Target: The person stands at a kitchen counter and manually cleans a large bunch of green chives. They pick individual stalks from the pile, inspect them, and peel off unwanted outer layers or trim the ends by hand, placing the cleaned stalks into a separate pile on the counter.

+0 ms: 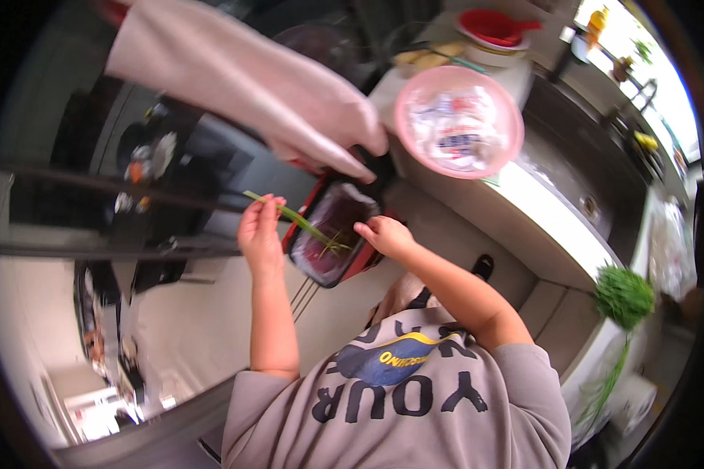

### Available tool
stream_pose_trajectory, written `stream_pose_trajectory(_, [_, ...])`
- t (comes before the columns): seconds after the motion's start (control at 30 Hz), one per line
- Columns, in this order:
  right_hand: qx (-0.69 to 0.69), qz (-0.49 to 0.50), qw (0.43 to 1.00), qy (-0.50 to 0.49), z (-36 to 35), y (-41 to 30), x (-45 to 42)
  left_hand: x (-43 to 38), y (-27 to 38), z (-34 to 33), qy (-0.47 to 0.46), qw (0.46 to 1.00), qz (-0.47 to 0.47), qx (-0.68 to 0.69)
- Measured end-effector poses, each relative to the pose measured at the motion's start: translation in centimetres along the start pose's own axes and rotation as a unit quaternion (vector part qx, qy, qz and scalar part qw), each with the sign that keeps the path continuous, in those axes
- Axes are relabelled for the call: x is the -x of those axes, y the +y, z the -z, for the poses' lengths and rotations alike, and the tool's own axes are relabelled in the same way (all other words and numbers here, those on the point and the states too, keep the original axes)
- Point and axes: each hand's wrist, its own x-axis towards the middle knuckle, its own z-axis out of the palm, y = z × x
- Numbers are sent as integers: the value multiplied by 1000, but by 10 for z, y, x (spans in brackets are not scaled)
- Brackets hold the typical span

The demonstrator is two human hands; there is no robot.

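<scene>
My left hand [261,231] pinches a few thin green stalks [296,218] between thumb and fingers. Their rooty, yellowish ends hang over a red and black waste bin [361,265] lined with a thin plastic bag [328,217]. At the bin's right side is my right hand [388,235], its fingers curled and its thumb pointing in over the opening. Whether anything small is between those fingers cannot be made out. The inside of the bin looks dark reddish, its contents blurred.
A pink cloth [258,88] hangs just beyond the bin. On the counter, a pink basin [403,126] holds a printed plastic bag, beside a sink [569,152]. A bunch of leafy greens [625,296] lies farther right. Behind the basin sits a red strainer [493,28].
</scene>
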Motion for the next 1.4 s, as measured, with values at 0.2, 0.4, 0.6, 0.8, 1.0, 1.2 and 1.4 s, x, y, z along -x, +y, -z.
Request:
stream_pose_trajectory(0.2, [-338, 268, 884, 181, 47, 39, 47, 9, -25, -88, -185, 955, 122, 196])
stream_pose_trajectory(0.4, [-448, 184, 854, 189, 130, 86, 198, 82, -59, -244, -363, 870, 221, 249])
stream_pose_trajectory(0.6, [-432, 44, 790, 434, 139, 158, 374, 217, -55, -363, -554, 755, 341, 87])
stream_pose_trajectory(0.8, [-177, -260, 608, 729, 109, 259, 577, 318, -78, -412, -711, 607, 352, -36])
stream_pose_trajectory(1.0, [32, -500, 571, 651, 101, 356, 676, 398, -94, -461, -758, 557, 315, -130])
stream_pose_trajectory(1.2, [24, -492, 605, 626, 128, 440, 679, 452, -124, -498, -737, 581, 316, -140])
stream_pose_trajectory(1.4, [30, -494, 608, 621, 150, 478, 667, 463, -158, -540, -738, 616, 213, -176])
